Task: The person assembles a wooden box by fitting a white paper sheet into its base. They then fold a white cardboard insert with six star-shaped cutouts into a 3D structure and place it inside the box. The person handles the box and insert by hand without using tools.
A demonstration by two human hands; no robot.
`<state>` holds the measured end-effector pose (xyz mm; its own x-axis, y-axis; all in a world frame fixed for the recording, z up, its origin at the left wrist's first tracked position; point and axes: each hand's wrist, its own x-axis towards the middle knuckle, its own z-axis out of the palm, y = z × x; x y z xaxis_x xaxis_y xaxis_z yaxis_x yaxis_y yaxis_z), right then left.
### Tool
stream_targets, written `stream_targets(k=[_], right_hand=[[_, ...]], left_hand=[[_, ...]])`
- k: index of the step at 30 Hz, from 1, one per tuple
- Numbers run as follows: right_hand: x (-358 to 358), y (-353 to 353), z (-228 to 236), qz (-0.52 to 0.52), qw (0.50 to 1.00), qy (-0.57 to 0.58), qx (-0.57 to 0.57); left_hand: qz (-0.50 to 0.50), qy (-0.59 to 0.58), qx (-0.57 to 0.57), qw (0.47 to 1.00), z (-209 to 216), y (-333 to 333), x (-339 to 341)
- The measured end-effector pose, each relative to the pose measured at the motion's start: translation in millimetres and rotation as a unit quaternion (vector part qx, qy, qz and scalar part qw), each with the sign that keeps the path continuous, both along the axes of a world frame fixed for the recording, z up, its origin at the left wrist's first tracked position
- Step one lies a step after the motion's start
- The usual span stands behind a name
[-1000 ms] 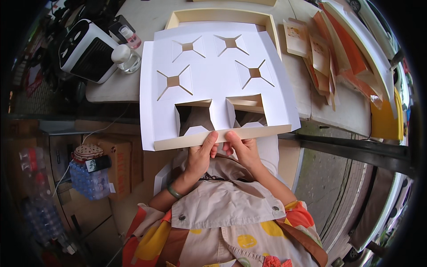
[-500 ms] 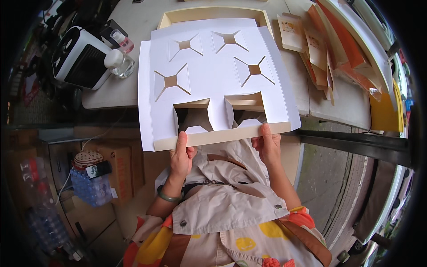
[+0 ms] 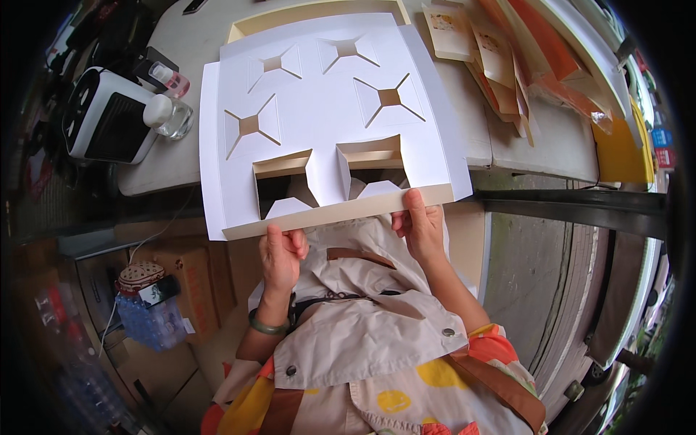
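A large white cardboard insert with several star-shaped cut-outs and folded flaps is held up over the table's near edge. My left hand grips its folded front edge at the lower left. My right hand pinches the same edge at the lower right. The sheet tilts slightly, with its left side lower. Beneath it lies a cream-coloured shallow box tray, mostly hidden by the sheet.
A white table carries a stack of flat orange and tan cartons at the right. A white and black appliance and a clear bottle stand at the left. Brown cardboard boxes and packed water bottles sit below.
Both hands have moved apart along the sheet's front edge, from the centre out toward its corners. The sheet has come closer and sits a little more tilted.
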<state>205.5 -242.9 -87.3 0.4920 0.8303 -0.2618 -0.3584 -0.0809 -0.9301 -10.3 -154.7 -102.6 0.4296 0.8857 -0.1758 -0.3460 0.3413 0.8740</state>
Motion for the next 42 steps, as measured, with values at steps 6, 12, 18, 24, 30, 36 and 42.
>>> stream_targets(k=[6,12,18,24,30,36,42], right_hand=[[50,-37,-8,0.108,0.990,-0.080,-0.054],[96,-17,30,-0.066,0.979,-0.189,-0.031],[93,1,43,-0.019,0.944,-0.311,-0.105],[103,-18,20,-0.097,0.995,-0.031,0.010],[153,-74,-28,-0.216,0.926,-0.268,-0.155],[143,-88,-9,-0.208,0.754,-0.550,-0.293],[129,-26,22,-0.187,0.905,-0.374,-0.077]], left_hand=[[0.014,0.006,-0.005,1.000,5,7,4],[0.020,0.014,-0.001,1.000,5,7,4],[0.018,0.013,-0.002,1.000,4,8,3],[0.010,0.031,-0.006,0.999,7,6,7],[0.008,0.016,-0.006,1.000,7,10,4],[-0.007,0.001,0.012,1.000,2,9,0],[-0.097,-0.020,-0.009,0.995,-7,3,-2]])
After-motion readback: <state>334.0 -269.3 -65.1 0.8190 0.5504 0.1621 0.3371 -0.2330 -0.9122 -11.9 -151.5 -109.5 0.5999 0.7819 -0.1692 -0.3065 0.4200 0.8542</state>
